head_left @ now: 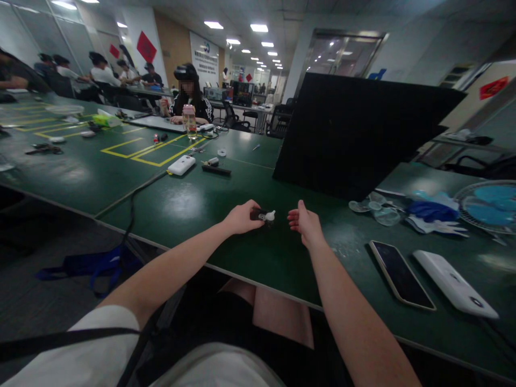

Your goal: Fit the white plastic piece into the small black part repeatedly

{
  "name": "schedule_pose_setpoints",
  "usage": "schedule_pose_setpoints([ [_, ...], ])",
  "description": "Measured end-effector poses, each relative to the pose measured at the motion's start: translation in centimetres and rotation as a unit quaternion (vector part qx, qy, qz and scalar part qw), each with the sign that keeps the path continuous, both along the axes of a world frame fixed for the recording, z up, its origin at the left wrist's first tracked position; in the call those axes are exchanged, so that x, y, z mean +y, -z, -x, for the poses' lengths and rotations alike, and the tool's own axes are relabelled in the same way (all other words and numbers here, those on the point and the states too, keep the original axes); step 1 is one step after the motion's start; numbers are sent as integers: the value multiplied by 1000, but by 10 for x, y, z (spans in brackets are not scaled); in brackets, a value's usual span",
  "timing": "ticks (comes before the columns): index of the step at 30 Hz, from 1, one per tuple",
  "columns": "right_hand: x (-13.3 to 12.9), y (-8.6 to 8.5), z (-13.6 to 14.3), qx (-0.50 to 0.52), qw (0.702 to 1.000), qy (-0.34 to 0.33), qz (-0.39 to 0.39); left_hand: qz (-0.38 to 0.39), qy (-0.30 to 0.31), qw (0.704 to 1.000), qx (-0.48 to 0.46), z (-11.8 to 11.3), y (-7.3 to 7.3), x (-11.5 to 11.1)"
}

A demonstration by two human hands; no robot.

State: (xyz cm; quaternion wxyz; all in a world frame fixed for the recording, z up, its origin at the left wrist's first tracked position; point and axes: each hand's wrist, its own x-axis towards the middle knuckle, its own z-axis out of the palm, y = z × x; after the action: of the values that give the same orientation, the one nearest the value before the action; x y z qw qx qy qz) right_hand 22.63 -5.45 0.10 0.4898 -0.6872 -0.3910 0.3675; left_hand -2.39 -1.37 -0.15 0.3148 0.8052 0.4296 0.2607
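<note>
My left hand [243, 218] is closed around a small dark piece [257, 214] just above the green tabletop [282, 252]. A small white part [270, 216] with a pointed tip sticks out of its right end; the exact kind cannot be made out. To the right of it, my right hand [305, 223] is apart from the piece. Its thumb points up, its fingers are loosely stretched toward the left, and nothing shows in it.
A large black panel [355, 134] stands at the back right. A phone [401, 274], a white power bank [455, 282], a blue fan [492, 201] and a blue cloth [431, 209] lie to the right. Another white device [181, 165] and a bottle [189, 122] are farther off, near a seated person.
</note>
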Motion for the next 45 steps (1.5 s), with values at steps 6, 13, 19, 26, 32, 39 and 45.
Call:
schedule_pose_setpoints([
  [6,-1,1,-3,-10,1000,-16,-4,7,7,1000,1,1,-3,-2],
  [13,2,4,-4,-13,1000,-12,-3,6,3,1000,-2,1,-3,-2],
  [19,5,9,-8,-3,1000,-6,2,2,4,1000,1,1,-1,-2],
  [26,2,5,-5,6,1000,-6,2,-24,-49,998,28,29,-2,19],
  [32,1,5,-6,12,1000,-12,-3,-49,-173,980,87,107,-5,54],
  [39,4,9,-10,11,1000,-12,-2,-216,-221,923,230,191,-26,67],
  [45,6,13,-13,-2,1000,-12,-1,-275,-133,914,266,223,-32,70],
])
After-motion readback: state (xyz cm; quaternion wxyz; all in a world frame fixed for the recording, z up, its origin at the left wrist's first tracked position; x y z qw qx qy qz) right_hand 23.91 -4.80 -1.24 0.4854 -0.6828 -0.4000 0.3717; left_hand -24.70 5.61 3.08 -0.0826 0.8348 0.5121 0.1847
